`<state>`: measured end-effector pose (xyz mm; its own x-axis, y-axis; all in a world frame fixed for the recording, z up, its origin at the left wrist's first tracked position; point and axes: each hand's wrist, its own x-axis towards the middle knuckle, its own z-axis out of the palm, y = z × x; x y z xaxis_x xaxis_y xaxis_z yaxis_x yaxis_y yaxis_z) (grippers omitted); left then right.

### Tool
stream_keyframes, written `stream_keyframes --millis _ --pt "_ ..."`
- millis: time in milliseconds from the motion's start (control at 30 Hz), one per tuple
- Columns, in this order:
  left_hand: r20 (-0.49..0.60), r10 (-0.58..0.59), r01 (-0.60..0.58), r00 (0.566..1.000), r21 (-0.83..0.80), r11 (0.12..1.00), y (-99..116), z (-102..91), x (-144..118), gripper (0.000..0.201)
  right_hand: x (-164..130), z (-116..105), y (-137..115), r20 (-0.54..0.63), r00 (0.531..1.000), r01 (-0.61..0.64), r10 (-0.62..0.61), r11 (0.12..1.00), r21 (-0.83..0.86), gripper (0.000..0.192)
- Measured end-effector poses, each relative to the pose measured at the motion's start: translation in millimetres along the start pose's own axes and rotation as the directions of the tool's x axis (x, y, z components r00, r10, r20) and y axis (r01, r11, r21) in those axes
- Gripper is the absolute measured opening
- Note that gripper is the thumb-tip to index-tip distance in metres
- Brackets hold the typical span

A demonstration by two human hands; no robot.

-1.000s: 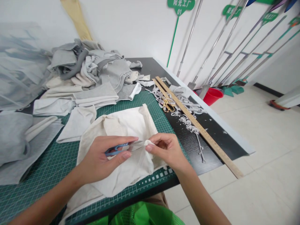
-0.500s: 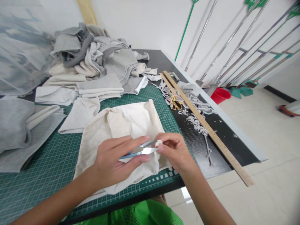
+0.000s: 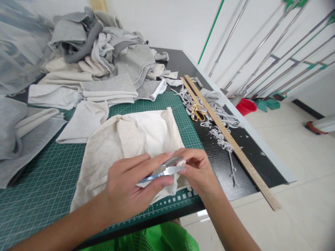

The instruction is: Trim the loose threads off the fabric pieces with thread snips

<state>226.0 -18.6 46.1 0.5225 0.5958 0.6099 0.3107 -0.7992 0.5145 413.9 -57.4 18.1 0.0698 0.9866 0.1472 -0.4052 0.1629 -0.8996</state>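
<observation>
While the cream cloth [image 3: 131,146] lies on the green mat [image 3: 47,174] at the desk's front edge, the left hand [image 3: 128,191] grips snips [image 3: 163,171] at its bunched corner, pinched by the right hand [image 3: 196,170], with a ruler [image 3: 235,146] alongside.

We are looking through a single head-worn camera, facing forward and down over the near edge of the desk [image 3: 235,164]. It is sitting close above the left hand [image 3: 128,191] and right hand [image 3: 199,170], which are filling the lower middle. We are taking in the desk's far corner, its right edge and the floor [image 3: 295,146] beyond. No second view is sharing this scene.
</observation>
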Motion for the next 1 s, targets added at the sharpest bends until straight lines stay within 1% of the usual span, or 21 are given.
stream_keyframes --millis 100,200,367,500,633,767,1000 --pt "-0.024 0.045 -0.044 0.999 0.022 0.999 1.6 0.9 3.1 0.03 -0.2 -0.2 0.7 0.001 1.0 0.014 -0.014 1.0 0.012 0.014" --pt "-0.055 0.093 -0.09 0.994 0.065 0.994 4.0 0.4 6.0 0.028 0.3 -0.5 2.2 0.031 0.999 0.04 -0.041 0.998 0.055 0.012" --pt "-0.009 0.096 -0.094 0.995 0.112 0.989 6.4 -1.7 7.9 0.029 0.8 -0.8 3.0 0.07 0.997 0.038 -0.044 0.996 0.085 0.012" --pt "0.02 0.111 -0.113 0.994 0.141 0.984 5.8 -2.7 8.1 0.03 0.3 -0.9 2.5 0.077 0.996 0.035 -0.042 0.995 0.092 0.014" --pt "0.032 0.125 -0.128 0.992 0.17 0.977 5.7 -4.1 8.7 0.032 -0.3 -1.0 2.4 0.083 0.996 0.033 -0.041 0.994 0.104 0.014" --pt "0.039 0.162 -0.167 0.986 0.207 0.964 6.5 -4.8 10.5 0.029 -0.6 -1.0 1.6 0.082 0.995 0.045 -0.054 0.994 0.102 0.015" --pt "0.021 0.161 -0.162 0.987 0.216 0.963 5.2 -5.3 6.9 0.028 -0.5 0.4 1.1 0.072 0.996 0.047 -0.052 0.997 0.062 0.013"
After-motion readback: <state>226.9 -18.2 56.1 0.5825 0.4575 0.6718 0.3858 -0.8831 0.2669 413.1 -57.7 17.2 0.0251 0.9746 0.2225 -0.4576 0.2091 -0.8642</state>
